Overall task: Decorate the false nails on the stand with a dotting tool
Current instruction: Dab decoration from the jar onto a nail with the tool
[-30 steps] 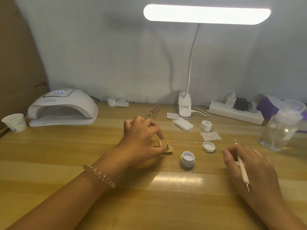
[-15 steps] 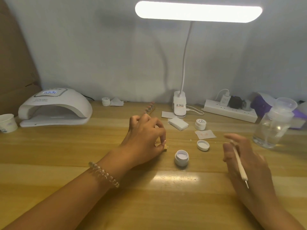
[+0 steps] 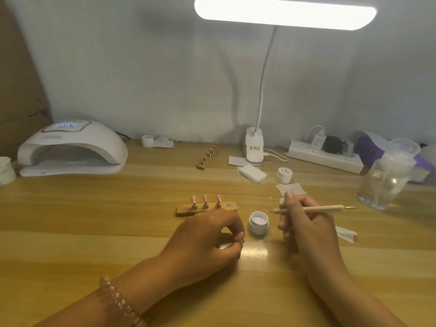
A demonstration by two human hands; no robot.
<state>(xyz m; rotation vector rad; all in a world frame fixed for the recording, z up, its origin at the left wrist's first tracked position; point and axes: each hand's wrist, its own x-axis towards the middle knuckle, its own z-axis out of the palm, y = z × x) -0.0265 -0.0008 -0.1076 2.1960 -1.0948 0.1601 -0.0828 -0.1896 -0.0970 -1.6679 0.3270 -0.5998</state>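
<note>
A small wooden stand (image 3: pixel 184 210) lies mid-table with three pink false nails (image 3: pixel 205 198) upright on metal holders; a round grey-blue spot at its right end is bare. My left hand (image 3: pixel 207 237) sits just in front of the stand, apart from it, fingers curled. Thumb and fingertips pinch a small pale piece (image 3: pixel 225 245) that I cannot identify. My right hand (image 3: pixel 304 223) grips the wooden dotting tool (image 3: pixel 323 208) level, one tip pointing left above an open white jar (image 3: pixel 258 223).
A white nail-curing lamp (image 3: pixel 70 147) stands at the back left, beside a paper cup (image 3: pixel 6 169). A second nail stand (image 3: pixel 208 157), a desk lamp base (image 3: pixel 254 147), white pads (image 3: pixel 252 173), a closed jar (image 3: pixel 284 175), a power strip (image 3: pixel 325 158) and a clear bottle (image 3: pixel 387 178) fill the back and right.
My left hand has come off the stand and drawn back toward me, uncovering the three nails. My right hand has swung the dotting tool level and moved left toward the open jar.
</note>
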